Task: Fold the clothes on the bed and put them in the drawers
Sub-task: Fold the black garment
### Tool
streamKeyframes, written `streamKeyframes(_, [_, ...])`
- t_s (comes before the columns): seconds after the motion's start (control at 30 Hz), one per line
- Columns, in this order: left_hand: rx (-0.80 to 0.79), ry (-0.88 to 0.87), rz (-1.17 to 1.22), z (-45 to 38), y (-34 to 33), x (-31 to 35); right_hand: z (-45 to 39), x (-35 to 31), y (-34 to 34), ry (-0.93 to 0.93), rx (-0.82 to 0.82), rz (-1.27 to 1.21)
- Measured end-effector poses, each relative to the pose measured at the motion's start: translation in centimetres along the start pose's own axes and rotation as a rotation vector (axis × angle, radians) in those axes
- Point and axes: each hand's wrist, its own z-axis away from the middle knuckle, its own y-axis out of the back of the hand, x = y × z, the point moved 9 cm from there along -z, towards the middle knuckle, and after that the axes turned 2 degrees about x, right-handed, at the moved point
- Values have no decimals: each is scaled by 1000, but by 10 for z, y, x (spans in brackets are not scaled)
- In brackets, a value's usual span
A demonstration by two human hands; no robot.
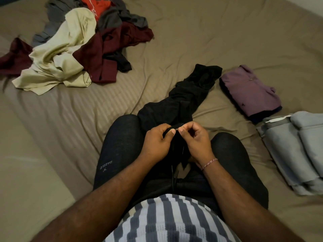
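A black garment (188,95) stretches from my lap out across the bed (174,41). My left hand (155,142) grips its near end, fingers curled over the fabric. My right hand (195,138) pinches a small metal zipper pull at that same end, thumb against fingertips. Both hands sit close together above my knees. An unfolded heap lies at the far left: a cream shirt (57,55), a maroon shirt (108,49), grey pieces (115,18) and a red one (97,6).
A folded purple garment (250,91) on a dark one lies at the right. Folded grey clothes (297,149) are stacked at the right edge. I sit cross-legged on the bed in dark trousers (120,145). Bare sheet spreads at the left front.
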Motion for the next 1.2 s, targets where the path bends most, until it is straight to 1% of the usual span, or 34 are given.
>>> streamKeyframes(0.03, [15,18,91,0,3,0,0,1,2,9,-8,14])
streamKeyframes(0.07, [37,35,176,0,7,-1,-1,2,5,21,3,92])
streamKeyframes(0.17, [81,85,354,-2,19,-4,-7,-5,19,109,126,433])
streamKeyframes(0.2, [71,104,401,-2,20,-5,-8,-11,23,140,166,478])
streamKeyframes(0.23, [55,128,448,0,21,-6,-9,-16,23,157,178,457])
streamKeyframes(0.27, [37,150,502,1,21,-6,-12,-21,22,157,166,371])
streamKeyframes(0.37, [-15,202,696,5,27,-2,-15,-33,13,63,24,-85])
streamKeyframes(0.4, [-28,207,748,5,31,1,-16,-40,11,45,-28,-182])
streamKeyframes(0.43, [-36,201,781,3,36,6,-17,-50,9,49,-79,-210])
streamKeyframes(0.47, [-41,186,807,2,41,12,-17,-62,9,80,-131,-184])
streamKeyframes(0.57, [-67,109,920,-2,52,30,-19,-97,4,200,-326,24])
streamKeyframes(0.63, [-116,91,1014,-5,55,37,-24,-106,1,176,-484,121])
streamKeyframes(0.67, [-139,103,1015,-6,56,38,-28,-105,2,117,-561,143])
streamKeyframes(0.73, [-190,143,914,-9,55,35,-36,-92,6,20,-693,260])
streamKeyframes(0.8, [-232,177,826,-10,54,30,-45,-75,14,-6,-730,444])
streamKeyframes(0.83, [-243,191,786,-10,53,27,-51,-69,17,-5,-698,493])
streamKeyframes(0.87, [-245,192,722,-10,53,24,-58,-65,23,-1,-628,519])
streamKeyframes(0.97, [-239,131,417,-8,54,23,-84,-51,50,29,-271,726])
streamKeyframes(1.0, [-233,116,346,-7,54,23,-85,-47,56,6,-186,723])
streamKeyframes(1.03, [-216,106,298,-8,57,24,-84,-49,57,12,-143,649])
streamKeyframes(1.07, [-197,103,261,-8,60,25,-80,-54,55,63,-118,574])
streamKeyframes(1.1, [-178,97,232,-9,63,25,-76,-64,50,153,-114,503])
streamKeyframes(1.13, [-167,86,210,-10,66,25,-69,-77,40,259,-143,463])
streamKeyframes(1.17, [-166,77,202,-10,67,25,-60,-88,26,342,-211,423])
streamKeyframes(1.2, [-173,76,217,-11,67,25,-50,-93,9,371,-304,385])
